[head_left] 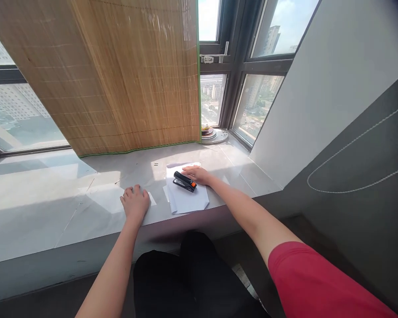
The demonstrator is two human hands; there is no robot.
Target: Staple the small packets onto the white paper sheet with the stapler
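Nearest, the left hand (135,202) is laid palm-down on the pale stone sill (36,198), fingers curled loosely together, nothing gripped; a scrap of white paper (151,198) is seen just beside its knuckles. A little farther on, the stack of white sheets (189,198) is found lying flat near the sill's front edge, and on top of it the black stapler (184,181) with its orange end is resting, angled across the pages. The right hand (197,174) is placed at the stapler's far end, fingers extended and close together, touching it or the paper beneath; which one cannot be told, and no closed grip is seen.

The stapler is judged rigid, compact and moderately weighty, best taken around its body from above. The sheets are judged light, limp and prone to sliding on smooth stone, so they would be better pinned flat than pinched.

Beyond, a bamboo blind (126,75) is hung over the window, and stacked dishes (209,132) are set in the corner.
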